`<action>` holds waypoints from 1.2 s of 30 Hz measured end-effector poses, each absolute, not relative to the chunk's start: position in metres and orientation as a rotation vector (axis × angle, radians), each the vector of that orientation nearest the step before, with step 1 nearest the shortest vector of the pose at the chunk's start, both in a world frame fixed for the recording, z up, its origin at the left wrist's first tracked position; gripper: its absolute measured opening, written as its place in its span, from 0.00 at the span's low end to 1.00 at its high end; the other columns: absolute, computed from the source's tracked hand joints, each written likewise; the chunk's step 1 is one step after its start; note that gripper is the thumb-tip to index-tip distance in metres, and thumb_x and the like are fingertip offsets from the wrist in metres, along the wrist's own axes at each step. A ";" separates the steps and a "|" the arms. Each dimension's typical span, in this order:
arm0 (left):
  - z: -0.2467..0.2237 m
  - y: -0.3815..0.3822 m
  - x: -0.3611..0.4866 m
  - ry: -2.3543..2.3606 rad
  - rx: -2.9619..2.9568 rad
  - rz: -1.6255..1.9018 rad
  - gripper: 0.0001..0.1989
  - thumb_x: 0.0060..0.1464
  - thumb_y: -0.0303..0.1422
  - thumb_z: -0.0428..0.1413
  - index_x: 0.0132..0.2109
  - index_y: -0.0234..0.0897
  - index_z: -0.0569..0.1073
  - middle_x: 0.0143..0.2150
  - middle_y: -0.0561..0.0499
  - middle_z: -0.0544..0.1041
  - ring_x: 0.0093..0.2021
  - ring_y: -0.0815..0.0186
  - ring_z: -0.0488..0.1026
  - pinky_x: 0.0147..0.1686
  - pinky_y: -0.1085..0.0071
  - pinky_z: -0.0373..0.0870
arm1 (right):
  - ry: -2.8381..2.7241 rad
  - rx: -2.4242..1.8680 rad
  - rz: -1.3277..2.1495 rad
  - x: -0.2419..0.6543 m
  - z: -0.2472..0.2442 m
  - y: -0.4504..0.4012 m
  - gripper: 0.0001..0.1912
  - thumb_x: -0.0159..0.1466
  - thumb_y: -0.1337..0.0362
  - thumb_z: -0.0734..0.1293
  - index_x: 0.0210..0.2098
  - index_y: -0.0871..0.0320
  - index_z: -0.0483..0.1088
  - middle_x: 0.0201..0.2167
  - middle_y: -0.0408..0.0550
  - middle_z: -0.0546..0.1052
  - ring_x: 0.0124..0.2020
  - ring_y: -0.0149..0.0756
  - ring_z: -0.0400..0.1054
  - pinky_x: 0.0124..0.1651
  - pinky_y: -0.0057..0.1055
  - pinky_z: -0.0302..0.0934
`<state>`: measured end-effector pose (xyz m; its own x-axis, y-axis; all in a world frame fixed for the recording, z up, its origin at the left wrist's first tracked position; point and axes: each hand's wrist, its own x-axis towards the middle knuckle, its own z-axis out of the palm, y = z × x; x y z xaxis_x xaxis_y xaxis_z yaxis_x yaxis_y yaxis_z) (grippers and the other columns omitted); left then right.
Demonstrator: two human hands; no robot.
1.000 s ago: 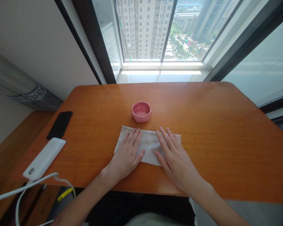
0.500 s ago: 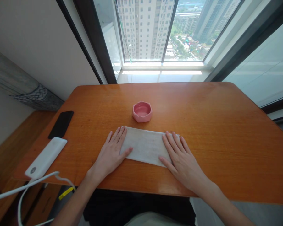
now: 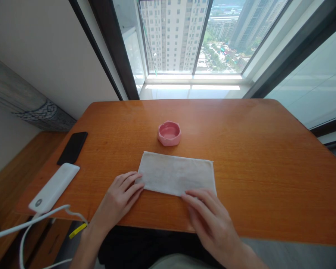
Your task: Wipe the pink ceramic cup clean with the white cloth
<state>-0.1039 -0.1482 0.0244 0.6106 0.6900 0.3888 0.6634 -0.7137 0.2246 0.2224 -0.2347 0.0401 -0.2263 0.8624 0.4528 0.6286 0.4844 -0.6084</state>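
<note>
a: where is the flat white folded cloth [image 3: 175,173]?
b: in the middle of the orange wooden table [image 3: 254,175], just below a small pink round dish [image 3: 169,133].
a: what do the hands do?
b: the left hand [image 3: 116,200] is loose and open and holds nothing, its fingertips [image 3: 140,188] at the cloth's lower left corner. the right hand [image 3: 210,220] is half curled at the bottom edge. i cannot tell if it pinches the cloth.

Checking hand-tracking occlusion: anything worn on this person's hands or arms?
Nothing worn: the left hand and right hand are bare, with no gloves, rings, watch, bands or cables, and no sleeve is in view.
</note>
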 end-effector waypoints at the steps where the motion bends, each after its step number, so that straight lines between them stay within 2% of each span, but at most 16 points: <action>1: 0.026 -0.153 -0.100 1.151 2.781 0.695 0.08 0.72 0.26 0.57 0.51 0.41 0.78 0.61 0.45 0.84 0.62 0.56 0.79 0.63 0.57 0.74 | -1.982 -1.205 0.420 0.212 0.039 -0.237 0.24 0.74 0.77 0.61 0.65 0.53 0.72 0.53 0.54 0.82 0.51 0.45 0.78 0.54 0.42 0.78; 3: 0.032 -0.167 -0.088 1.127 2.763 0.681 0.08 0.70 0.24 0.56 0.48 0.40 0.77 0.59 0.45 0.84 0.61 0.56 0.79 0.64 0.57 0.72 | -2.044 -1.171 0.471 0.193 0.034 -0.240 0.25 0.73 0.77 0.61 0.65 0.55 0.72 0.55 0.55 0.82 0.49 0.45 0.77 0.52 0.42 0.78; 5: 0.040 -0.183 -0.073 1.074 2.707 0.695 0.10 0.68 0.22 0.53 0.46 0.40 0.75 0.50 0.47 0.86 0.53 0.59 0.82 0.61 0.59 0.73 | -2.086 -1.193 0.449 0.176 0.026 -0.243 0.23 0.72 0.76 0.62 0.64 0.56 0.72 0.54 0.55 0.82 0.46 0.46 0.76 0.49 0.44 0.77; 8: 0.053 -0.203 -0.056 0.954 2.602 0.695 0.10 0.66 0.21 0.52 0.44 0.41 0.74 0.37 0.53 0.83 0.39 0.64 0.80 0.56 0.61 0.76 | -2.065 -1.205 0.388 0.164 0.016 -0.246 0.14 0.71 0.74 0.66 0.52 0.54 0.75 0.44 0.51 0.84 0.38 0.45 0.73 0.41 0.42 0.72; 10: 0.057 -0.210 -0.054 0.866 2.583 0.729 0.05 0.68 0.32 0.58 0.49 0.41 0.76 0.41 0.51 0.85 0.43 0.60 0.82 0.57 0.59 0.77 | -2.014 -1.169 0.412 0.165 0.013 -0.250 0.12 0.70 0.74 0.65 0.48 0.53 0.73 0.38 0.47 0.83 0.35 0.43 0.72 0.38 0.40 0.69; 12: 0.057 -0.212 -0.060 0.853 2.599 0.731 0.15 0.68 0.42 0.62 0.56 0.41 0.76 0.50 0.46 0.87 0.53 0.55 0.83 0.61 0.56 0.77 | -1.960 -1.125 0.477 0.173 0.013 -0.254 0.13 0.68 0.75 0.64 0.48 0.53 0.71 0.37 0.46 0.83 0.35 0.41 0.73 0.39 0.38 0.69; 13: 0.056 -0.211 -0.065 0.881 2.600 0.729 0.14 0.70 0.41 0.61 0.57 0.41 0.76 0.54 0.45 0.87 0.57 0.55 0.82 0.64 0.56 0.75 | -1.937 -1.107 0.511 0.179 0.014 -0.255 0.15 0.67 0.76 0.64 0.49 0.53 0.71 0.39 0.46 0.84 0.36 0.41 0.75 0.40 0.37 0.70; 15: 0.054 -0.209 -0.076 0.923 2.573 0.732 0.07 0.73 0.32 0.56 0.53 0.44 0.77 0.54 0.47 0.87 0.58 0.58 0.82 0.67 0.57 0.73 | -1.910 -1.082 0.564 0.192 0.017 -0.259 0.16 0.66 0.75 0.64 0.49 0.53 0.69 0.42 0.48 0.84 0.39 0.40 0.78 0.42 0.36 0.71; 18: 0.056 -0.206 -0.083 0.833 2.470 0.734 0.09 0.70 0.27 0.56 0.50 0.45 0.78 0.49 0.49 0.87 0.54 0.60 0.83 0.66 0.57 0.74 | -1.938 -1.058 0.591 0.212 0.022 -0.262 0.13 0.66 0.73 0.64 0.48 0.52 0.67 0.41 0.49 0.85 0.38 0.39 0.80 0.42 0.35 0.73; 20: 0.061 -0.206 -0.078 0.749 2.362 0.704 0.09 0.68 0.26 0.58 0.49 0.46 0.78 0.43 0.51 0.87 0.47 0.61 0.83 0.62 0.58 0.78 | -2.000 -1.016 0.580 0.223 0.025 -0.263 0.05 0.73 0.66 0.65 0.48 0.52 0.67 0.40 0.50 0.86 0.36 0.39 0.81 0.40 0.35 0.73; 21: 0.064 -0.206 -0.073 0.717 2.309 0.695 0.10 0.68 0.25 0.58 0.49 0.46 0.78 0.40 0.52 0.86 0.43 0.62 0.82 0.58 0.59 0.80 | -2.034 -0.993 0.568 0.228 0.026 -0.264 0.05 0.77 0.59 0.63 0.49 0.52 0.68 0.41 0.51 0.86 0.35 0.40 0.82 0.40 0.35 0.73; 24: 0.068 -0.205 -0.054 0.710 2.192 0.705 0.08 0.68 0.27 0.60 0.49 0.46 0.80 0.37 0.51 0.85 0.38 0.63 0.80 0.42 0.65 0.80 | -2.072 -0.966 0.574 0.240 0.033 -0.268 0.22 0.81 0.42 0.58 0.52 0.52 0.71 0.42 0.52 0.88 0.35 0.40 0.84 0.40 0.35 0.75; 26: 0.067 -0.201 -0.042 0.798 2.095 0.699 0.05 0.69 0.31 0.61 0.48 0.46 0.82 0.37 0.52 0.85 0.37 0.64 0.80 0.38 0.68 0.78 | -2.003 -1.018 0.609 0.244 0.038 -0.270 0.17 0.81 0.47 0.60 0.51 0.52 0.73 0.41 0.50 0.88 0.34 0.39 0.84 0.41 0.32 0.76; 29: 0.061 -0.184 -0.026 1.047 1.812 0.648 0.08 0.67 0.40 0.65 0.50 0.45 0.82 0.41 0.52 0.85 0.39 0.63 0.82 0.41 0.69 0.78 | -1.796 -1.264 0.699 0.247 0.043 -0.269 0.09 0.78 0.58 0.66 0.44 0.51 0.77 0.33 0.45 0.86 0.31 0.37 0.82 0.35 0.28 0.74; 33: 0.048 -0.152 -0.007 1.087 1.481 0.551 0.17 0.68 0.50 0.61 0.44 0.40 0.80 0.37 0.52 0.82 0.38 0.63 0.78 0.38 0.70 0.74 | -1.444 -1.576 0.903 0.251 0.044 -0.250 0.19 0.77 0.51 0.68 0.32 0.53 0.75 0.23 0.41 0.77 0.23 0.33 0.74 0.25 0.25 0.67; 36: 0.041 -0.134 0.008 1.085 1.448 0.626 0.17 0.69 0.50 0.59 0.44 0.40 0.78 0.39 0.52 0.82 0.39 0.63 0.78 0.39 0.70 0.73 | -1.360 -1.654 0.905 0.257 0.043 -0.231 0.18 0.75 0.46 0.69 0.39 0.54 0.79 0.25 0.41 0.77 0.24 0.34 0.73 0.27 0.26 0.68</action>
